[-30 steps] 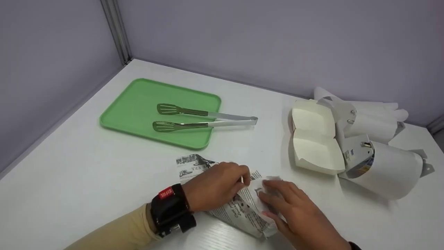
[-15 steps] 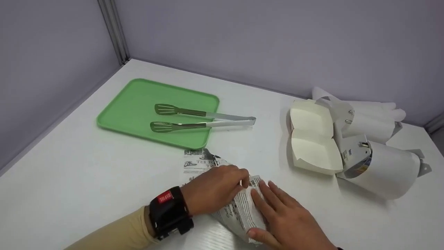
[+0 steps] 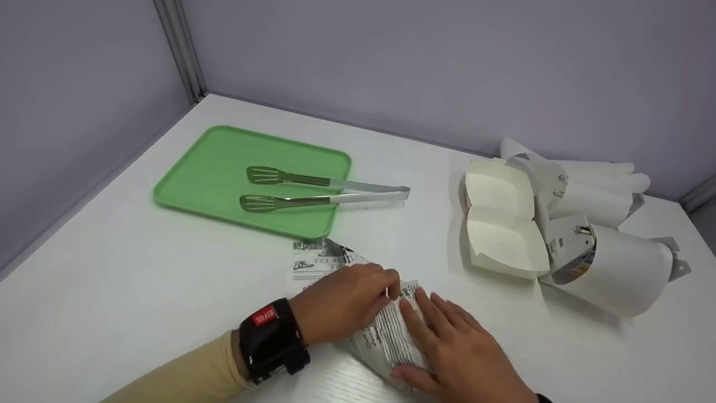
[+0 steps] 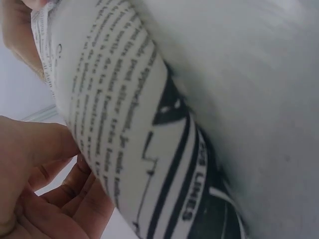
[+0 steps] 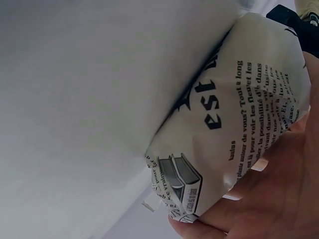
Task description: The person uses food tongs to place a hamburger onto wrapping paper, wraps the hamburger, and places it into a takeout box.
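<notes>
A sheet of newsprint-style wrapping paper (image 3: 394,336), folded into a bundle whose contents are hidden, lies at the near edge of the white table. Its far-left corner spreads flat towards the tray. My left hand (image 3: 347,302) bends over the bundle from the left, fingers curled and pinching the paper. My right hand (image 3: 467,347) lies along the bundle's right side, fingers extended and thumb spread at the near end. In the left wrist view the printed paper (image 4: 114,99) rises beside my left fingers; in the right wrist view the paper (image 5: 249,124) rests against my right palm and fingers.
A green tray (image 3: 207,173) sits at the back left, with metal tongs (image 3: 313,198) laid across its right rim. To the right are an unfolded white takeaway box (image 3: 500,224) and two white curled-sheet holders (image 3: 626,266). Walls close off the table's back and left.
My right hand has pressed a fold of the paper down and left over the bundle, its fingers now flatter along it. My left hand stays nearly in place.
</notes>
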Tool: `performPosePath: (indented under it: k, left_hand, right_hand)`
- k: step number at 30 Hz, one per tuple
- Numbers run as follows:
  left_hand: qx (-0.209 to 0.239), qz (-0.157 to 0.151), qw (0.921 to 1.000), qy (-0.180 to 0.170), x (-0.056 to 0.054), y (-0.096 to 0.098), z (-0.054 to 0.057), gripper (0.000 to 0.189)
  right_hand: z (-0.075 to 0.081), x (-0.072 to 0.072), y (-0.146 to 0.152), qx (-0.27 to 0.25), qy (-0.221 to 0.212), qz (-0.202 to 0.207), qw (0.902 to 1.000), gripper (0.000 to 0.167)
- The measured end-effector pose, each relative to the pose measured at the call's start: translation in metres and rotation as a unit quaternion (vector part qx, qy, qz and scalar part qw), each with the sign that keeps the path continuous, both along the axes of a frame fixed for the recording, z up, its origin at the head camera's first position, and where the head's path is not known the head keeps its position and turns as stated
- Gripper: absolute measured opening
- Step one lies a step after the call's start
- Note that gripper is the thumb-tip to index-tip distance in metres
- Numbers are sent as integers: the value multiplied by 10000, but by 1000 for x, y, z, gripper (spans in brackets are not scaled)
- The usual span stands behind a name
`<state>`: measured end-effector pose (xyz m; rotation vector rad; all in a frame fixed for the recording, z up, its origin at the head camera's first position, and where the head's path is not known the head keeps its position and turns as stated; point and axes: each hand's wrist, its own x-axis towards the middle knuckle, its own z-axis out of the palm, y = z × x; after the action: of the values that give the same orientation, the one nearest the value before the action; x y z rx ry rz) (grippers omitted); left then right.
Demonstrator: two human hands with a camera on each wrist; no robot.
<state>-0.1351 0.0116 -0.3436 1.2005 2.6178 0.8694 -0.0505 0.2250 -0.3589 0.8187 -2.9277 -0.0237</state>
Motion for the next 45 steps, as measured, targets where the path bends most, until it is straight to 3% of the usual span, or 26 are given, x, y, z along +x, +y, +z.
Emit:
performPosePath:
  k: [5, 11, 17, 25, 30, 34, 39, 45]
  left_hand:
    - [-29, 146, 9989, 439, -7, -9, 7, 10]
    - [72, 715, 9942, 801, -23, -34, 18, 17]
    - [-59, 995, 9936, 527, -34, -51, 20, 25]
    - [-867, 911, 9920, 139, -38, -53, 5, 46]
    - [-1282, 1245, 9839, 94, -43, -56, 0, 30]
    - [-1552, 1511, 9761, -180, -45, -58, -1, 23]
    - [-1555, 1478, 9761, -359, -47, -56, -1, 25]
    - [-1707, 1399, 9751, -213, -48, -57, -4, 27]
  right_hand:
    - [4, -2, 3, 67, -99, 172, 9998, 73]
    - [10, -8, 11, -70, -846, 108, 9963, 64]
    - [14, -15, 27, -398, -1094, 286, 9928, 64]
    - [19, -14, 42, -870, -1575, 139, 9836, 71]
    - [21, -15, 45, -867, -1612, 150, 9830, 71]
    - [20, -15, 51, -853, -1532, 163, 9844, 72]
    - [18, -14, 64, -952, -1485, 136, 9842, 74]
    - [16, -16, 75, -956, -1474, 93, 9844, 73]
